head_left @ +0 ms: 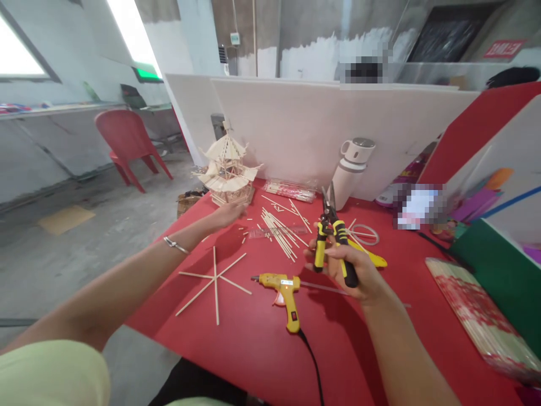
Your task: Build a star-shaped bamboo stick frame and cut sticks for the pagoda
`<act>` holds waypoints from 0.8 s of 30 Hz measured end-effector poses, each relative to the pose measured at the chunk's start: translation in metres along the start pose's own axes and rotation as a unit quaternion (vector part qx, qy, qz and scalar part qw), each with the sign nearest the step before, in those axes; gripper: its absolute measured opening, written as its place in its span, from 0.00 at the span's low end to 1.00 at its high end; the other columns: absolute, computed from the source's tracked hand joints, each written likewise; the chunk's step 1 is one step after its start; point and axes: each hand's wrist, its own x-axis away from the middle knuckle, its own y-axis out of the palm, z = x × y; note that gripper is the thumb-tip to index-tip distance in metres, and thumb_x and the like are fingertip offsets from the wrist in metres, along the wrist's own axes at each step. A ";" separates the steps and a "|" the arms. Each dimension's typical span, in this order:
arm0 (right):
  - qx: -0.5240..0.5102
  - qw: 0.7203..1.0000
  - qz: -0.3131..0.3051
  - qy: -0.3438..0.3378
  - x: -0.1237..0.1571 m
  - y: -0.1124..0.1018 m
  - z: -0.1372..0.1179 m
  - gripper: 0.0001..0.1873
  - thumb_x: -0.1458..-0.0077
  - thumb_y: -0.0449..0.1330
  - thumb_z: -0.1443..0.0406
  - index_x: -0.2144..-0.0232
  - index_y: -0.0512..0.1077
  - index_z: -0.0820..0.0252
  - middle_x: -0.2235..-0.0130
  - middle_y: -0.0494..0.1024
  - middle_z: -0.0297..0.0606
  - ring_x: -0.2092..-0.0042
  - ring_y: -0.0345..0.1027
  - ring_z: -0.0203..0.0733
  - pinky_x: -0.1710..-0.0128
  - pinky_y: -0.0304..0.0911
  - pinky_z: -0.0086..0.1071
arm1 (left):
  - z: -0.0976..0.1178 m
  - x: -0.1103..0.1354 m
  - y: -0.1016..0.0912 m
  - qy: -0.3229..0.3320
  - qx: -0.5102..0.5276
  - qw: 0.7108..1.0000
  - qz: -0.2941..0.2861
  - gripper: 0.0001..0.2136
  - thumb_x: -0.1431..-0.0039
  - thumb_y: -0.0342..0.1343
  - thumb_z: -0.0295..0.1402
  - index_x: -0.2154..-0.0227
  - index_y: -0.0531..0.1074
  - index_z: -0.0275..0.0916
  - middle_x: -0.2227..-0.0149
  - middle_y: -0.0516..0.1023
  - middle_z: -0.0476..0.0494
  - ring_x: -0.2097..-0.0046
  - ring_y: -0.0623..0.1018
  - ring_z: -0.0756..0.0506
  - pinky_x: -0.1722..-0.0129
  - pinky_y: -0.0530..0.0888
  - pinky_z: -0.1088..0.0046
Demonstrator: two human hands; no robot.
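My right hand (353, 270) is closed round the yellow-and-black handles of a pair of cutting pliers (332, 225), blades pointing up, above the red table (262, 349). My left hand (228, 214) reaches far forward, fingers stretched out, just short of the base of a small wooden-stick pagoda model (227, 169) at the table's far left corner. It holds nothing. A loose pile of thin wooden sticks (281, 231) lies between the two hands. A star of crossed sticks (214, 277) lies under my left forearm.
A yellow glue gun (285, 293) with a black cord lies in front of me. A white flask (351, 172) stands by the white partition, a packet of sticks (289, 190) beside it. A bamboo mat (477, 318) and coloured boards lie right. A red chair (127, 144) stands left.
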 end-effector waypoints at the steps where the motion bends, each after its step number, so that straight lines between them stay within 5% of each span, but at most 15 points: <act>1: -0.043 0.999 -0.015 0.013 0.003 0.003 -0.002 0.16 0.57 0.60 0.55 0.65 0.71 0.55 0.57 0.79 0.42 0.53 0.74 0.54 0.55 0.70 0.47 | 0.003 0.006 -0.003 -0.014 0.030 0.999 0.002 0.19 0.38 0.49 0.48 0.68 0.77 0.37 0.73 0.72 0.45 0.75 0.64 0.49 0.78 0.59 0.74; 6: -0.122 0.991 -0.051 0.036 0.018 0.016 -0.007 0.15 0.50 0.55 0.52 0.65 0.69 0.53 0.59 0.79 0.43 0.51 0.74 0.55 0.51 0.69 0.55 | 0.005 0.028 -0.012 -0.003 0.120 0.993 -0.021 0.21 0.39 0.51 0.51 0.72 0.72 0.37 0.73 0.69 0.46 0.78 0.58 0.53 0.81 0.53 0.76; 12: -0.097 0.995 -0.019 -0.022 0.038 0.024 0.003 0.16 0.53 0.60 0.52 0.63 0.69 0.52 0.53 0.78 0.42 0.47 0.72 0.56 0.47 0.68 0.54 | 0.000 0.034 -0.019 -0.016 0.176 0.984 -0.001 0.18 0.42 0.56 0.48 0.75 0.70 0.36 0.83 0.55 0.54 0.79 0.53 0.53 0.80 0.50 0.76; 16: -0.071 0.995 -0.043 -0.048 0.060 0.030 0.008 0.23 0.57 0.64 0.52 0.58 0.71 0.51 0.49 0.78 0.43 0.44 0.70 0.57 0.45 0.67 0.55 | 0.001 0.039 -0.018 -0.009 0.205 0.979 -0.007 0.15 0.47 0.61 0.44 0.70 0.75 0.33 0.82 0.59 0.53 0.77 0.58 0.52 0.79 0.55 0.75; 21: -0.155 0.985 -0.042 0.058 0.074 0.046 0.020 0.15 0.54 0.68 0.57 0.65 0.72 0.55 0.51 0.79 0.44 0.46 0.72 0.56 0.48 0.70 0.55 | 0.005 0.050 -0.014 0.042 0.282 0.957 -0.045 0.14 0.50 0.67 0.40 0.67 0.79 0.32 0.70 0.75 0.45 0.73 0.66 0.53 0.75 0.64 0.77; 24: -0.172 0.979 -0.051 0.096 0.071 0.060 0.033 0.17 0.55 0.70 0.56 0.66 0.74 0.58 0.53 0.79 0.47 0.47 0.72 0.56 0.48 0.70 0.54 | 0.006 0.053 -0.012 0.051 0.315 0.946 -0.061 0.18 0.45 0.64 0.44 0.59 0.78 0.34 0.71 0.75 0.47 0.77 0.64 0.54 0.79 0.59 0.78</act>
